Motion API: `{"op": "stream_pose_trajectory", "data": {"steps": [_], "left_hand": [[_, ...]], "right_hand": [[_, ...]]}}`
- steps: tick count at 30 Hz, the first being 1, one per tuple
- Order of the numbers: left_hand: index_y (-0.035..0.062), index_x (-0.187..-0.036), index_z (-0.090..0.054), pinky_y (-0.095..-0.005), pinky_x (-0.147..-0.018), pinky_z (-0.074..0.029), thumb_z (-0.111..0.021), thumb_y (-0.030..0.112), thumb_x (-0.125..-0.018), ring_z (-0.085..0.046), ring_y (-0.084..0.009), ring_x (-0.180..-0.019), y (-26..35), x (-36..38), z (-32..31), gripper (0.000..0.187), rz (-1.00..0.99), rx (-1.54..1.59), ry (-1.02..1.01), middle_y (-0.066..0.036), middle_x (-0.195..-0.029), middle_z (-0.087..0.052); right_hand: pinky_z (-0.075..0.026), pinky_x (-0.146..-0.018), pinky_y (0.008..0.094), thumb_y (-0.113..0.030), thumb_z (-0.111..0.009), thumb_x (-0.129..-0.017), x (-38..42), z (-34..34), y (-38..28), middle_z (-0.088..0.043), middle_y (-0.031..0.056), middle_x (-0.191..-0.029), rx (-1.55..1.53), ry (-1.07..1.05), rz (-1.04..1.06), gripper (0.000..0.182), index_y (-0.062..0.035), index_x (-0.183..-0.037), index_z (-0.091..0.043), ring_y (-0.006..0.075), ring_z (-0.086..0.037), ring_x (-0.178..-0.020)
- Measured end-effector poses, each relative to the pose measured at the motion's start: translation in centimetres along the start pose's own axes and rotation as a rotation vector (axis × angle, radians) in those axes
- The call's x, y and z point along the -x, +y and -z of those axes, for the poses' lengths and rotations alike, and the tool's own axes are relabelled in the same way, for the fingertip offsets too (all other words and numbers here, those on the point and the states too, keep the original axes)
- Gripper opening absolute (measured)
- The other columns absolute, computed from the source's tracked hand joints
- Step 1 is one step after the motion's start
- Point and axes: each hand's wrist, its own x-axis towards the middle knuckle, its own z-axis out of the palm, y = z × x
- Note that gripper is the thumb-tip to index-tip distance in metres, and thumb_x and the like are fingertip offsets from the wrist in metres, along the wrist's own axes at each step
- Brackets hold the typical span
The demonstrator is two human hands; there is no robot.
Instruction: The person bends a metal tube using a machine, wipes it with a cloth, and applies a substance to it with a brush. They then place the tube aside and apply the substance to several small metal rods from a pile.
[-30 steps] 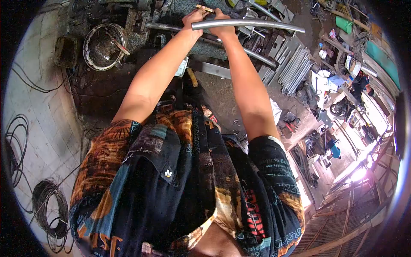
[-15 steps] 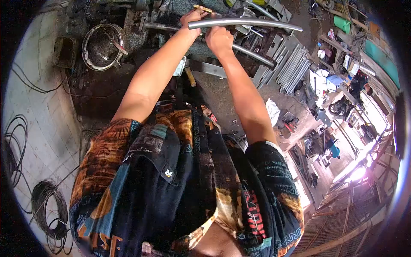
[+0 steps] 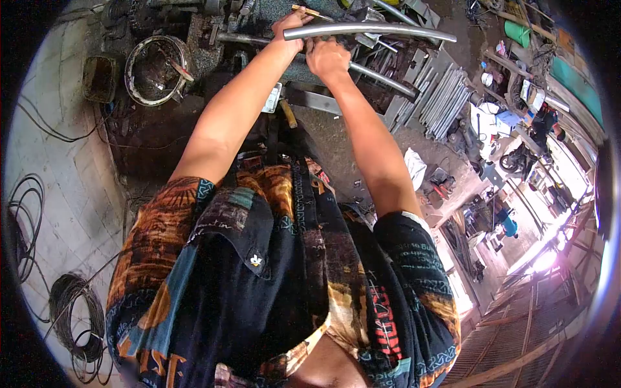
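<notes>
My left hand (image 3: 288, 26) is closed around a thin tool with a yellowish handle (image 3: 309, 11); its far end is too small to make out. A curved bare metal pipe (image 3: 372, 29) passes in front of my left fingers and stretches right, above my right hand. My right hand (image 3: 328, 58) is closed, fingers curled down over dark machine parts; whatever is in it is hidden. Below both hands runs a straight metal bar (image 3: 385, 80), coming out on either side of them.
At left stands a round dirty pan (image 3: 131, 76) with a stick inside. A wooden handle (image 3: 288, 114) lies below my wrists. Stacked metal rods (image 3: 446, 103) are at right. Coiled wire (image 3: 68, 310) rests on the pale floor. A person in blue (image 3: 508, 224) is far off right.
My right hand has shifted slightly left and down, its fingers now lower under the pipe. The yellow-handled tool in my left hand has turned and looks thinner. The pipe has barely moved.
</notes>
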Motion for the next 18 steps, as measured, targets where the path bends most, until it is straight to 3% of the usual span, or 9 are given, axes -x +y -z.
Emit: {"op": "stream_pose_trajectory", "data": {"steps": [2, 4, 7, 9, 11, 12, 13, 16, 18], "left_hand": [[-0.0027, -0.088, -0.059, -0.0337, -0.067, -0.061, -0.069, 0.005, -0.086, -0.067, -0.0239, -0.076, -0.3, -1.1, 0.0, 0.012, -0.011, -0.013, -0.002, -0.013, -0.09, -0.065], [-0.0022, -0.086, -0.061, -0.0324, -0.068, -0.061, -0.068, 0.003, -0.086, -0.067, -0.0228, -0.077, -0.3, -1.1, 0.1, 0.009, -0.033, -0.003, -0.014, -0.012, -0.09, -0.066], [-0.0015, -0.086, -0.062, -0.0306, -0.07, -0.061, -0.067, 0.003, -0.087, -0.067, -0.0215, -0.077, -0.4, -1.4, 0.2, 0.007, -0.022, 0.033, -0.049, -0.012, -0.09, -0.065], [-0.0001, -0.085, -0.063, -0.0288, -0.07, -0.061, -0.067, 0.003, -0.087, -0.067, -0.0201, -0.077, -0.5, -1.0, 0.0, 0.005, -0.017, 0.02, -0.041, -0.012, -0.09, -0.065], [-0.0034, -0.103, -0.059, -0.0384, -0.082, -0.058, -0.059, 0.013, -0.094, -0.065, -0.0293, -0.098, -0.1, -0.1, -0.5, 0.019, -0.052, -0.07, -0.018, -0.019, -0.104, -0.064], [-0.0027, -0.103, -0.059, -0.0364, -0.078, -0.059, -0.061, 0.014, -0.093, -0.065, -0.0268, -0.1, 0.3, 0.3, -0.6, 0.019, -0.011, -0.05, -0.016, -0.018, -0.106, -0.064], [-0.0027, -0.103, -0.059, -0.0364, -0.078, -0.059, -0.061, 0.014, -0.093, -0.065, -0.0268, -0.1, 0.6, 0.6, -0.9, 0.019, -0.012, -0.05, -0.018, -0.018, -0.106, -0.064], [-0.0008, -0.103, -0.06, -0.0354, -0.08, -0.055, -0.062, 0.016, -0.093, -0.065, -0.0235, -0.099, 0.6, 0.3, -1.0, 0.02, 0.034, -0.18, 0.03, -0.013, -0.103, -0.066], [-0.0003, -0.101, -0.061, -0.0358, -0.079, -0.054, -0.062, 0.016, -0.093, -0.065, -0.0233, -0.1, 0.0, -0.7, -0.6, 0.018, -0.016, -0.173, 0.003, -0.013, -0.103, -0.066]], "right_hand": [[-0.053, -0.083, 0.0471, -0.039, -0.042, -0.095, -0.2, 0.6, 0.0, -0.055, 0.0254, -0.123, 0.086, -0.096, 0.01, 0.062, -0.0058, -0.146, -0.029, 0.0399, -0.064, -0.097], [-0.052, -0.084, 0.0481, -0.042, -0.039, -0.095, 0.4, 1.1, -0.4, -0.052, 0.027, -0.127, -0.115, 0.031, -0.026, 0.064, -0.0044, -0.146, -0.029, 0.0421, -0.064, -0.098], [-0.052, -0.086, 0.0475, -0.043, -0.039, -0.095, 0.9, 1.8, -1.1, -0.048, 0.0278, -0.132, -0.133, 0.131, -0.037, 0.066, -0.0041, -0.148, -0.026, 0.0425, -0.063, -0.099], [-0.051, -0.087, 0.0469, -0.045, -0.038, -0.096, 0.7, 1.7, -1.1, -0.043, 0.0279, -0.137, -0.131, 0.056, -0.071, 0.068, -0.0047, -0.149, -0.024, 0.0419, -0.062, -0.101], [-0.051, -0.087, 0.0469, -0.046, -0.037, -0.096, 0.2, 1.4, -1.0, -0.042, 0.0274, -0.138, -0.033, 0.018, -0.044, 0.07, -0.0049, -0.15, -0.021, 0.0415, -0.062, -0.102], [-0.051, -0.087, 0.0468, -0.048, -0.036, -0.097, 0.2, 0.7, -0.9, -0.043, 0.0269, -0.137, -0.028, 0.061, -0.036, 0.065, -0.0042, -0.145, -0.033, 0.0417, -0.061, -0.103], [-0.051, -0.087, 0.0468, -0.048, -0.036, -0.097, 0.0, 0.2, -0.5, -0.043, 0.0269, -0.137, -0.028, 0.063, -0.036, 0.065, -0.0042, -0.145, -0.033, 0.0417, -0.061, -0.103], [-0.051, -0.086, 0.0471, -0.048, -0.034, -0.097, -0.2, 0.4, 0.0, -0.047, 0.0247, -0.132, 0.054, -0.028, 0.022, 0.058, -0.0048, -0.133, -0.05, 0.0422, -0.061, -0.101], [-0.052, -0.085, 0.0484, -0.039, -0.046, -0.095, -0.2, 1.3, -0.4, -0.05, 0.0225, -0.128, -0.002, -0.047, -0.049, 0.043, -0.0056, -0.119, -0.059, 0.0412, -0.061, -0.101]]}}
